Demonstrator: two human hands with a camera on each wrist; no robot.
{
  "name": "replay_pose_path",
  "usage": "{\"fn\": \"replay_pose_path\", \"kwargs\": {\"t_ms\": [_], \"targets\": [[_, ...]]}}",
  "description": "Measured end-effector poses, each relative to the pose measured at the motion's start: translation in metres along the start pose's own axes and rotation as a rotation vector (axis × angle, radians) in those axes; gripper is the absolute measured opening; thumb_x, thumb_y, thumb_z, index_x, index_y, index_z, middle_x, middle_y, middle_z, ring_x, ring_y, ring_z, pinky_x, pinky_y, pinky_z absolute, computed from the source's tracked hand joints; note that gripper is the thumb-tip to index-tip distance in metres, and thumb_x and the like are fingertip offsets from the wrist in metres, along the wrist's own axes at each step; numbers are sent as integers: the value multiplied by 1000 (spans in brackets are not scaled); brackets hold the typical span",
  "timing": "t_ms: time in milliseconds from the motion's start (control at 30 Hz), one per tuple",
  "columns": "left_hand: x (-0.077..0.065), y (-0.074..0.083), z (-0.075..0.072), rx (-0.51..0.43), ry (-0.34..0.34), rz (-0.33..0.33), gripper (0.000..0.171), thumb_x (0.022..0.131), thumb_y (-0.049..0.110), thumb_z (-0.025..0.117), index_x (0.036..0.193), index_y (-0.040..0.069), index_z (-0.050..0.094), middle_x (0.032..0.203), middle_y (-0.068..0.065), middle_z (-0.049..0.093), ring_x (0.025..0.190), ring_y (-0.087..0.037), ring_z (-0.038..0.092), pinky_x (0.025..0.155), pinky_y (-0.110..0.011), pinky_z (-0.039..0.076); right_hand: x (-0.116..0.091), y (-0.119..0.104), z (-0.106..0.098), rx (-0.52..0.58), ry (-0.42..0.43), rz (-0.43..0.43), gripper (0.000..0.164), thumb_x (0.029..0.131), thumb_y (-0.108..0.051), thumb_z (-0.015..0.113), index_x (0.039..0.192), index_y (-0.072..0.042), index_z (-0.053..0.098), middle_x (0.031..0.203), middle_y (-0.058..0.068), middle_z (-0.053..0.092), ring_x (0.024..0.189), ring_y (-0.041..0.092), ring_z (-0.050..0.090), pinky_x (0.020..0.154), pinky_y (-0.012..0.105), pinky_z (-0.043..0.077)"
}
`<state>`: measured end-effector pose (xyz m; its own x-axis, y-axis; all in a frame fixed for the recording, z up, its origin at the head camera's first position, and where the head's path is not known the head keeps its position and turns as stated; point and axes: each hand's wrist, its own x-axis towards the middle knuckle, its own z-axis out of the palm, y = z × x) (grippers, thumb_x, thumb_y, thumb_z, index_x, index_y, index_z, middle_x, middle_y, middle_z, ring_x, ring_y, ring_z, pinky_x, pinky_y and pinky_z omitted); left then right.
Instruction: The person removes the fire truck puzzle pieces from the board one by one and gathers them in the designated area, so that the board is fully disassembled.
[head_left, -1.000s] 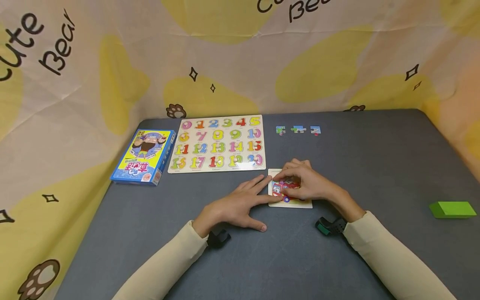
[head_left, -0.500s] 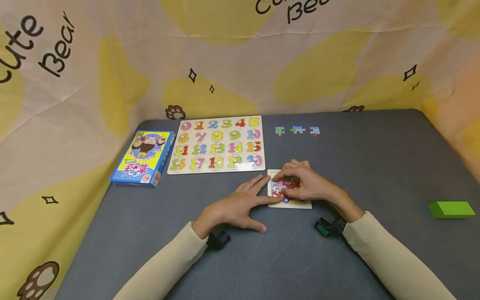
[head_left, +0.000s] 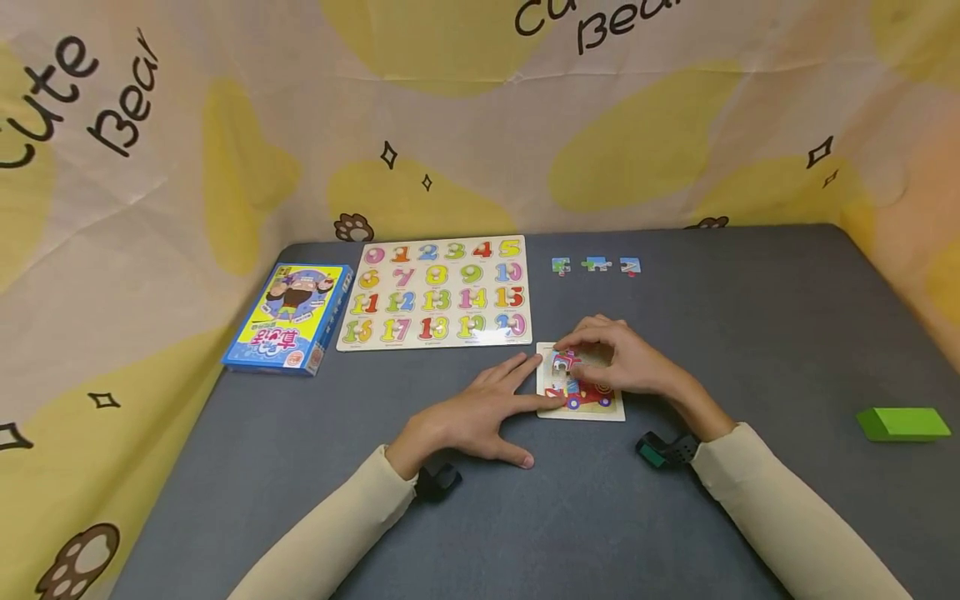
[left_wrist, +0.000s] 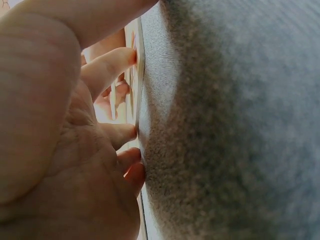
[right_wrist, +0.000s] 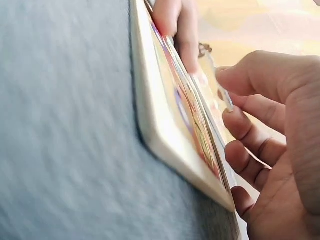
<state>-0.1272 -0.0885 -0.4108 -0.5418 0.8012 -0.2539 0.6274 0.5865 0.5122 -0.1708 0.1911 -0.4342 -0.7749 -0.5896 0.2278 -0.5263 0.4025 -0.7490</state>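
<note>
A small wooden jigsaw board (head_left: 611,412) with a red vehicle picture lies on the table. My left hand (head_left: 483,414) is spread flat, its index fingertip over the board's lower left part and its middle fingertip at the left edge. With thumb and fingers my right hand (head_left: 622,360) pinches a thin puzzle piece (right_wrist: 223,90) above the board. In the head view the pink and red face of this piece shows partly beside the thumb. The right wrist view shows it edge-on, tilted up from the board. The right hand hides the board's upper right.
Three small blue and green puzzle pieces (head_left: 596,264) lie in a row at the back. A number board (head_left: 435,312) and a blue and yellow box (head_left: 285,321) stand behind to the left. A green block (head_left: 903,424) sits at the far right.
My right hand has risen a little from the board with the puzzle piece in its pinch, uncovering more of the picture. The left hand has stayed in place.
</note>
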Motion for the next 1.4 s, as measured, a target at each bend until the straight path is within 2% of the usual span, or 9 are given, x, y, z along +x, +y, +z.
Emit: {"fn": "replay_pose_path", "kwargs": {"t_ms": [100,233,433,700,1000,1400], "targets": [[0,0,0,4,0,-2,85,86,49,79,157,42,35,174,-4,-3,161,-28,-6,126,-59,9,1,4,-7,38,24,23,33,87,-9,79,120,-12,75,102,-1,69,94,20,53,81,35,40],[0,-1,0,-1,-1,-2,84,86,49,79,157,42,35,174,-5,-2,161,-29,-5,126,-60,10,5,12,-16,43,52,64,32,89,-7,77,121,-9,75,99,4,66,90,21,51,78,33,42],[-1,0,0,-17,-7,-4,84,85,49,80,157,41,37,174,-6,0,161,-30,-4,126,-61,10,16,25,-26,-16,61,140,31,91,-11,76,122,-8,75,98,7,64,88,21,51,76,30,41],[-3,1,1,-17,0,-4,83,85,48,80,156,41,38,174,-4,1,161,-29,-4,126,-59,11,33,37,-33,-84,72,192,30,90,-10,77,119,-7,75,96,9,63,86,21,49,74,28,39],[-2,0,2,-8,-5,-11,84,85,50,79,156,45,35,174,-1,-2,161,-26,-5,127,-58,11,46,42,-37,-133,75,202,30,90,-9,76,119,-5,74,97,11,66,85,22,48,74,30,38],[-4,3,-1,-6,-1,2,82,86,48,79,156,42,37,174,-4,-1,161,-27,-5,127,-58,11,58,45,-41,-169,54,245,30,92,-11,74,122,-6,73,100,12,67,83,22,48,75,33,38]]}}
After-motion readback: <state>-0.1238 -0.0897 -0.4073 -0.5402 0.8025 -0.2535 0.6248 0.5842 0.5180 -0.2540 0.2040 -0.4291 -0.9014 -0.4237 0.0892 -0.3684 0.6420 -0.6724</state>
